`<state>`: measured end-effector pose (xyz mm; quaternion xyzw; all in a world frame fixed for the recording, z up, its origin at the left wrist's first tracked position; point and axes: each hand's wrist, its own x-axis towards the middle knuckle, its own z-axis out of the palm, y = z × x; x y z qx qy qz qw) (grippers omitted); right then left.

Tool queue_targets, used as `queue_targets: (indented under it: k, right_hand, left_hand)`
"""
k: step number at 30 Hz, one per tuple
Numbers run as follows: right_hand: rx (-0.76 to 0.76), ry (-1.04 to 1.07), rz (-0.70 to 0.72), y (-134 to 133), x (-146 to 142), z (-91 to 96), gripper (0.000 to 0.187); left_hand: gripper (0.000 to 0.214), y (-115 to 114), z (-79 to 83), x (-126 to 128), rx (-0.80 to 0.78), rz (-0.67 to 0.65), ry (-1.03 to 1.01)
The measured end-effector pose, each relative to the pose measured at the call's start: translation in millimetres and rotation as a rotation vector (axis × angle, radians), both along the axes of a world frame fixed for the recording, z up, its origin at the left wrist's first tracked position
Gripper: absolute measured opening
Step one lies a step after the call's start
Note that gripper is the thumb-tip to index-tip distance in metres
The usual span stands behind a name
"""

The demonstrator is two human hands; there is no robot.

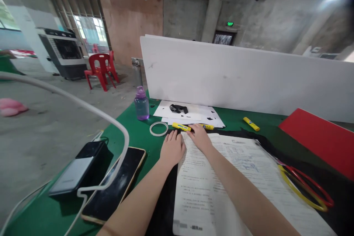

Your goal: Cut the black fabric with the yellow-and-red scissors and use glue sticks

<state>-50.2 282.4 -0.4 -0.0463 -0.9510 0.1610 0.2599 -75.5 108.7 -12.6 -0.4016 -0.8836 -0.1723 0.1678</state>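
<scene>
Left hand point(172, 149): open, palm down, flat at the left edge of the printed sheet point(210, 180). Right hand point(200, 137): palm down at the sheet's top edge, fingertips at the yellow marker point(181, 127); whether it grips cannot be determined. The marker lies on the green table point(132, 136), just beyond the sheet. A white tape ring point(158, 128) lies just left of it, with a purple bottle point(141, 105) behind.
</scene>
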Motion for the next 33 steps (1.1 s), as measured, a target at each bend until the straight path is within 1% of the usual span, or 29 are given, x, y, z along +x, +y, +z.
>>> queue_targets:
  k: [3, 5, 8, 12, 18, 24, 33]
  right_hand:
    - [0.098, -0.009, -0.030, -4.2, 2.6, -2.0, 0.026]
    - [0.098, 0.021, -0.057, -4.4, 4.2, -2.4, 0.025]
    - [0.052, 0.079, -0.093, -1.2, 4.4, -3.3, 0.026]
    - [-0.012, 0.113, -0.077, 1.6, 4.7, -3.9, 0.029]
    - [-0.072, 0.123, -0.094, -2.2, 10.3, -1.8, 0.030]
    - [-0.151, 0.101, -0.136, 1.7, 8.8, -2.1, 0.031]
    - [-0.229, 0.178, -0.064, 3.1, 6.2, -5.5, 0.028]
  left_hand:
    - [0.035, -0.1, 0.6, 0.3, 0.005, 0.001, 0.002]
    - [0.035, 0.0, 1.2, 0.7, 0.005, 0.004, -0.004]
    - [0.038, 0.4, 1.3, 0.8, 0.003, 0.008, -0.018]
    - [0.039, 1.0, -0.2, -0.1, -0.001, 0.008, -0.030]
    - [0.040, 1.8, -3.0, -1.3, -0.012, 0.011, -0.044]
    - [0.041, 2.7, -4.7, -3.3, -0.007, -0.003, -0.050]
    - [0.036, 0.6, -4.6, -2.7, -0.001, -0.018, -0.036]
